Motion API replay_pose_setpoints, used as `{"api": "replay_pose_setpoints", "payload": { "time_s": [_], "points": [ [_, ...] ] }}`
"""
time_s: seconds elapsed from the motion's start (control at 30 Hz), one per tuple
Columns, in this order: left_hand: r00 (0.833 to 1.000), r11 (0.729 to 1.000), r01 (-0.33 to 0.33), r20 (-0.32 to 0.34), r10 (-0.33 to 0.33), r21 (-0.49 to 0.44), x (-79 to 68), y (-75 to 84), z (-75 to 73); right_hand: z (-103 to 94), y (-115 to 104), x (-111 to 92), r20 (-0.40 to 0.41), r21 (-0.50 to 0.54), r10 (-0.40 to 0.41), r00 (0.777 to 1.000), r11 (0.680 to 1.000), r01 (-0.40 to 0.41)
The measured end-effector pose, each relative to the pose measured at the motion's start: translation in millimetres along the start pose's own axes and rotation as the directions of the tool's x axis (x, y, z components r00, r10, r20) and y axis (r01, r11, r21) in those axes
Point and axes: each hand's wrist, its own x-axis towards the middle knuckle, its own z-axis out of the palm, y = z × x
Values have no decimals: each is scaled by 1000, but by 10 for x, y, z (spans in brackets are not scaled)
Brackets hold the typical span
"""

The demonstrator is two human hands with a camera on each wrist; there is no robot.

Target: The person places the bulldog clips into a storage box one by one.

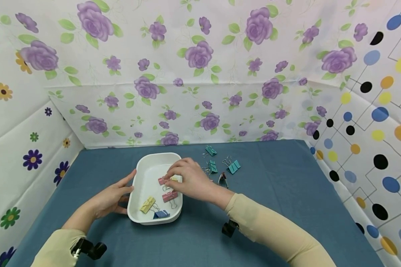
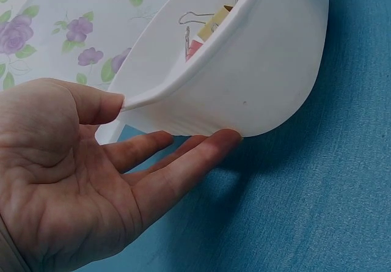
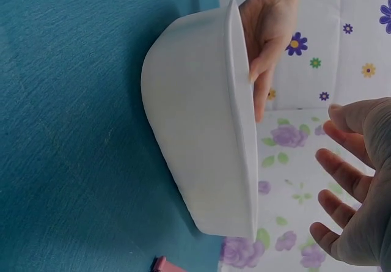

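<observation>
A white plastic tray [image 1: 155, 168] holds binder clips: a yellow one [image 1: 147, 204], a blue one [image 1: 161, 214], a pink one [image 1: 170, 196] and, by my right fingers, another pink one [image 1: 162, 180] and a partly hidden yellow one [image 1: 174, 178]. My left hand [image 1: 107, 200] touches the tray's left side from outside. In the left wrist view its thumb meets the rim and its extended fingers lie against the lower outer wall. My right hand [image 1: 192, 180] reaches over the tray's right rim. In the right wrist view its fingers [image 3: 342, 171] are spread apart and grip nothing.
Right of the tray lie teal binder clips, one at the back [image 1: 211, 150], one nearer [image 1: 212, 167] and one further right [image 1: 234, 167]. A dark-looking clip [image 1: 222, 180] stands by my right wrist. Patterned cloth walls [image 1: 200, 111] border the blue tabletop [image 1: 270, 185].
</observation>
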Motion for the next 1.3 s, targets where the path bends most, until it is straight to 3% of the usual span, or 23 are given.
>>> {"api": "replay_pose_setpoints", "payload": {
  "time_s": [0.33, 0.83, 1.3],
  "points": [
    [1000, 1000, -3, 2, 3, -4, -9, 3, 3, -59, 55, -9, -31, -6, 0, 1000, 1000, 0],
    [1000, 1000, -5, -3, 5, 6, 5, -15, 9, -302, 146, -42, -105, 38, 19, 994, 999, -15],
    [1000, 1000, -4, -19, 4, 18, 8, -21, 12, -545, 356, -161, -168, 66, 102, 981, 994, -92]
  ]
}}
